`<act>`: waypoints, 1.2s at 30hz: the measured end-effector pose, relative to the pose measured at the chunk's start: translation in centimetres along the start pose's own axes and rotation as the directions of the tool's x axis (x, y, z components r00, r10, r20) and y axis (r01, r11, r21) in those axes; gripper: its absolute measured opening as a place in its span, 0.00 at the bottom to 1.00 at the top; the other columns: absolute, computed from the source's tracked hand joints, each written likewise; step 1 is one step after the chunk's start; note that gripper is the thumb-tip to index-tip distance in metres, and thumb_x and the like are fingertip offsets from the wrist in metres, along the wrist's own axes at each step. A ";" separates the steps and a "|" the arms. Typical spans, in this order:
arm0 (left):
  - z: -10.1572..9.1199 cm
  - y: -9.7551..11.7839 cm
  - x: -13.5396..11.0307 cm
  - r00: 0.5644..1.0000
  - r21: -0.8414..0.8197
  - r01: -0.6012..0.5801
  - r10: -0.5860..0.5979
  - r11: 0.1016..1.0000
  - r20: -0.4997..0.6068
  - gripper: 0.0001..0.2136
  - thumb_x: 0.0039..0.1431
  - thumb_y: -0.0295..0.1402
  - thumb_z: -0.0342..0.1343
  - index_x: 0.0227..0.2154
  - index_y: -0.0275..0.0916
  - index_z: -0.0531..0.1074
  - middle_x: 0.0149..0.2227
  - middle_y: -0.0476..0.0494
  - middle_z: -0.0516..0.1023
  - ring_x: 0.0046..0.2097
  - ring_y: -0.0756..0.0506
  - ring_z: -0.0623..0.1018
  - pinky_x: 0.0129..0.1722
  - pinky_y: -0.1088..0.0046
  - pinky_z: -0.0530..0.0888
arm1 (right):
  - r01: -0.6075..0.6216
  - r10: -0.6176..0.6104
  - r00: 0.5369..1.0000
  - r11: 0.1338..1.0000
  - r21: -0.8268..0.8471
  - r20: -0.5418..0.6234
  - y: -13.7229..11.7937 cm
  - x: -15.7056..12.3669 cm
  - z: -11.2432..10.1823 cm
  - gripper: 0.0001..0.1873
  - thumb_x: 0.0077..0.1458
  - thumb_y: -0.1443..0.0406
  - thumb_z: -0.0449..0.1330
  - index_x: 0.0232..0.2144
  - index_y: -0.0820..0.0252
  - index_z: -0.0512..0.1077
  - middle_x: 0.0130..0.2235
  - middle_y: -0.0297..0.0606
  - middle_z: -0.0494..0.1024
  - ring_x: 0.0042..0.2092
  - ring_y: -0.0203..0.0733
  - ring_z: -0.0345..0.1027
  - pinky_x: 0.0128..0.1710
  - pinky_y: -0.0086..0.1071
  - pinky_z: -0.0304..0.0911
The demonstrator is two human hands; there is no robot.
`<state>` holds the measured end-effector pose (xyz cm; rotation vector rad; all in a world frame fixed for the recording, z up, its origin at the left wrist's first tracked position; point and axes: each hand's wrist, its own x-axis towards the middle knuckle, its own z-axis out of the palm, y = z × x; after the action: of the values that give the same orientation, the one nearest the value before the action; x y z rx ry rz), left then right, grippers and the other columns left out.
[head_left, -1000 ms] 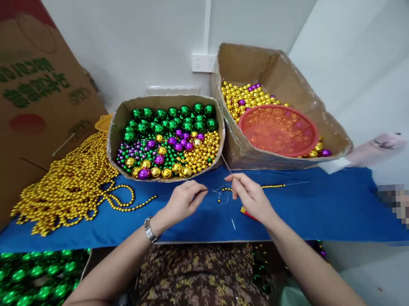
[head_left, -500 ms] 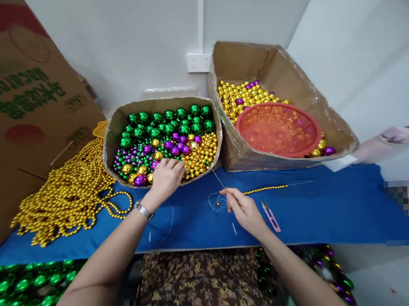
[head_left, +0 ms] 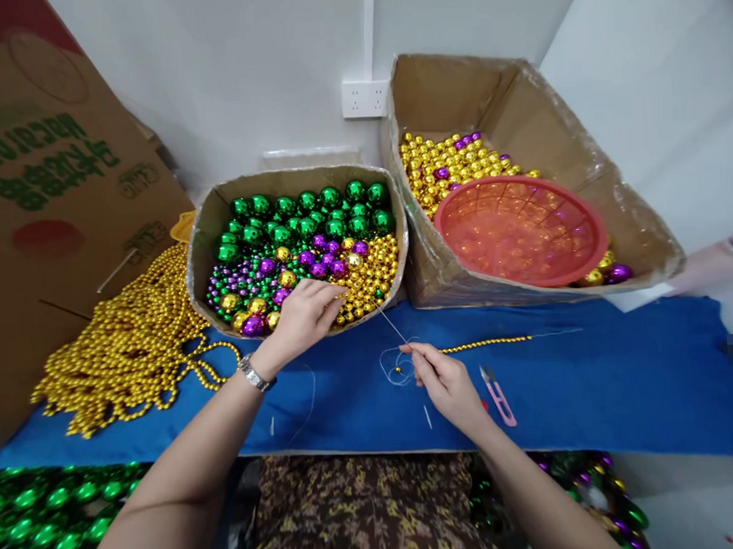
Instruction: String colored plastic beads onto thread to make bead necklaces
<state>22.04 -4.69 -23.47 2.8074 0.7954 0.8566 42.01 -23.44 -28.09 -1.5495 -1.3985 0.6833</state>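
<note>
My right hand [head_left: 449, 381] pinches a long thin needle [head_left: 390, 322] near its lower end. The needle slants up and left, its far tip at the small gold beads [head_left: 372, 278] by the near rim of a plastic-wrapped carton [head_left: 294, 182]. Over that same carton, my left hand [head_left: 310, 310] reaches in with fingers stretched toward the gold beads and thumb a little apart; nothing shows in it. Pale thread [head_left: 383, 362] curls on the blue cloth beside my right hand, with one gold bead [head_left: 398, 369] in the loop. A short gold bead strand [head_left: 486, 344] extends rightward behind that hand.
Pink thread snips [head_left: 500, 398] lie right of my right hand. A heap of gold bead strings [head_left: 124, 336] covers the left end of the blue cloth [head_left: 623, 376]. Behind, on the right, a larger carton [head_left: 619, 179] holds gold and purple balls and a red basket [head_left: 591, 222].
The view has shifted slightly. My left fingers have lifted and straightened a little over the gold beads. My right hand still pinches the needle in nearly the same place.
</note>
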 end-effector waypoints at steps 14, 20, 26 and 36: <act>1.8 0.7 2.2 0.993 0.198 -0.028 0.003 0.980 0.122 0.13 0.62 0.26 0.46 0.42 0.38 0.76 0.41 0.38 0.76 0.43 0.40 0.70 0.43 0.61 0.68 | -0.029 0.028 0.999 0.999 -0.034 -0.037 0.3 0.3 -0.2 0.18 0.65 0.57 0.48 0.46 0.59 0.73 0.26 0.33 0.74 0.26 0.34 0.69 0.27 0.25 0.65; 5.2 3.2 5.4 0.941 0.126 0.056 -0.094 0.990 0.324 0.07 0.57 0.31 0.55 0.35 0.39 0.78 0.34 0.37 0.72 0.41 0.38 0.70 0.37 0.63 0.68 | -0.021 0.019 0.998 0.999 -0.032 -0.063 0.1 0.2 -0.3 0.18 0.65 0.57 0.48 0.45 0.59 0.73 0.24 0.32 0.72 0.25 0.34 0.69 0.28 0.25 0.65; 6.3 2.9 6.7 0.929 0.224 0.022 -0.103 0.974 0.355 0.06 0.57 0.30 0.55 0.32 0.36 0.77 0.39 0.33 0.71 0.46 0.35 0.68 0.38 0.61 0.68 | -0.031 0.030 0.997 0.999 -0.022 -0.069 0.2 0.0 -0.5 0.18 0.65 0.58 0.48 0.46 0.60 0.73 0.23 0.32 0.71 0.25 0.34 0.69 0.27 0.25 0.65; 1.7 3.5 2.2 0.805 -0.883 0.462 -0.461 0.089 0.375 0.11 0.55 0.37 0.61 0.38 0.37 0.71 0.37 0.43 0.78 0.35 0.49 0.77 0.33 0.73 0.73 | 0.050 -0.055 0.996 0.995 -0.081 -0.067 -0.7 -0.8 -0.6 0.15 0.65 0.60 0.50 0.44 0.57 0.74 0.36 0.38 0.81 0.35 0.39 0.76 0.38 0.29 0.70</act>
<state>26.16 -6.47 -22.97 1.2782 0.7026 0.7815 41.99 -24.36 -27.32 -1.5773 -1.4240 0.5431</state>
